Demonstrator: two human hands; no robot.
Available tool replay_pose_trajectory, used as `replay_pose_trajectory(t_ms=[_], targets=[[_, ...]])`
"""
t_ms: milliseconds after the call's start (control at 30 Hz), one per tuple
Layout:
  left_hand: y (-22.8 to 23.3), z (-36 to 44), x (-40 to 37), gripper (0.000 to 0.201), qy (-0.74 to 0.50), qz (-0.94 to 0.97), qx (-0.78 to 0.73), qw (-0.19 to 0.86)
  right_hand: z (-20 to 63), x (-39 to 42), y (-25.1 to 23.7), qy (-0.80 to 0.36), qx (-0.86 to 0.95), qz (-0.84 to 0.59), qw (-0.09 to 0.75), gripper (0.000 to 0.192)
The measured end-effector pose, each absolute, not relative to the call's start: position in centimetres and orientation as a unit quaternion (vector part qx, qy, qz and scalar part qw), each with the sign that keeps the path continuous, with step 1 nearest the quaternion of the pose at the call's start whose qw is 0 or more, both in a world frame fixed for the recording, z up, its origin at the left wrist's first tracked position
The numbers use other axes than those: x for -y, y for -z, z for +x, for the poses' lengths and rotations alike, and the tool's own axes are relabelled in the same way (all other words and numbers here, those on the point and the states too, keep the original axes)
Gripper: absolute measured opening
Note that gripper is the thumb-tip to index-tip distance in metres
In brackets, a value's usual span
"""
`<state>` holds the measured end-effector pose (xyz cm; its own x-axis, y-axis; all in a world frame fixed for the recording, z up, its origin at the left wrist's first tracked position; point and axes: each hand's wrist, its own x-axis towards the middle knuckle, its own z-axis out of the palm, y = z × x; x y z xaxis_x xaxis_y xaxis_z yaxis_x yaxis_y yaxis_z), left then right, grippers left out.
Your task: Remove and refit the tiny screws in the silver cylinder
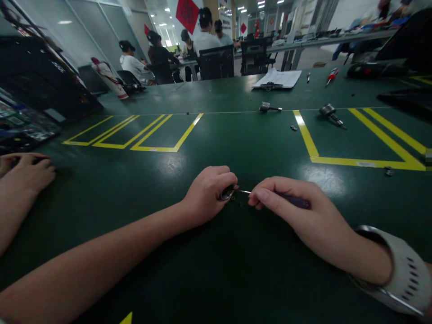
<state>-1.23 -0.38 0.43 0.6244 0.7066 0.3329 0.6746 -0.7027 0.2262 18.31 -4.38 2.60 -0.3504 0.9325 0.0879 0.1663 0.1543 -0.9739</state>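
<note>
Head view shows the left hand [207, 191] with fingers clamped on a small round metal part [227, 193], low over the green surface [236, 148]. The right hand [286, 200] has fingers closed around a dark-handled screwdriver [297, 202], its thin shaft meeting the part. Tiny dark screws [240, 204] lie on the surface just beneath. Risk, as I judge it: the tip could slip off the part and jab the left fingers, or a knock could scatter the screws. Another person's hand [25, 171] rests at the far left; two similar metal parts [268, 107] lie well apart beyond.
</note>
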Motion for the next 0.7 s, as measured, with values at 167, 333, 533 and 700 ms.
replay_pose_trajectory(t_ms=[167,333,533,700], targets=[[-0.3,-1.2,0.4,0.008,-0.206,0.902,-0.379,0.034,18.7,3.1,-1.8,-0.700,0.447,-0.381,0.406,0.016],[-0.3,-1.2,0.3,0.009,-0.201,0.904,-0.375,0.036,19.1,2.7,-1.6,-0.752,0.384,-0.363,0.394,0.016],[-0.3,-1.3,0.2,0.013,-0.198,0.902,-0.381,0.043,19.3,2.8,-1.7,-0.730,0.398,-0.384,0.401,0.018],[-0.3,-1.3,-0.1,0.013,-0.202,0.897,-0.391,0.052,19.2,2.9,-1.7,-0.690,0.415,-0.413,0.426,0.021]])
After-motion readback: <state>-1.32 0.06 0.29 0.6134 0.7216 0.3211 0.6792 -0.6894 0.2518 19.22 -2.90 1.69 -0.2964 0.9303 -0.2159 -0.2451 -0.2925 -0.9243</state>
